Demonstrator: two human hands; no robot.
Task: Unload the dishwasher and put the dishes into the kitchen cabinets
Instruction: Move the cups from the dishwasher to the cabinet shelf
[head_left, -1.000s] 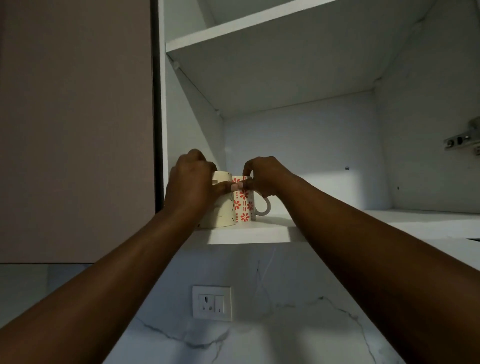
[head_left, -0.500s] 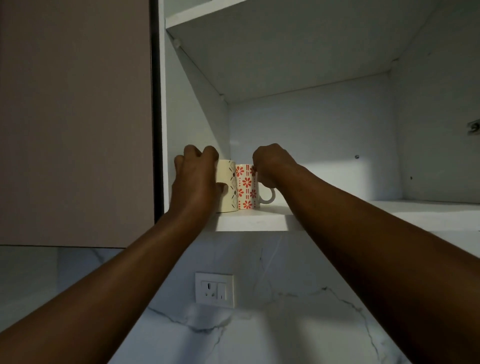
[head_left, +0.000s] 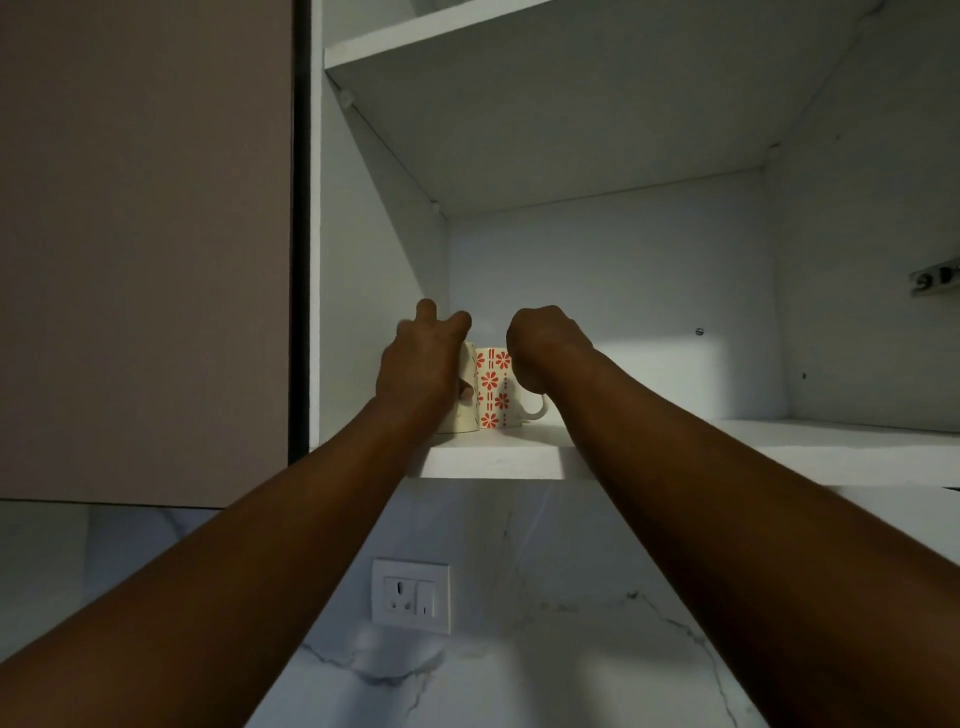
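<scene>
Fingers lifted off the cream mug since half a second back, left hand now loosening where it was wrapped round the rim. Spread up top, two fingers raised clear above the rim, thumb alone touching the side. Both mugs down on the shelf, upright, far left by the cabinet wall, cream one touching or just beside the floral mug. Right hand curled over the floral mug's right side, above the handle; pinching it or merely resting there, cannot tell, fingers hidden behind the knuckles.

Step in hand, by the look of it: setting two mugs into the cabinet, placement all but done. Next move calls for letting go cleanly, drawing both hands straight back without nudging either mug toward the shelf's front edge, then going back down to the dishwasher for more. Handle poking right, so worth clearing that on the way out.

Further out: closed door to the left, hinge on the right wall, socket on the marble backsplash below.
</scene>
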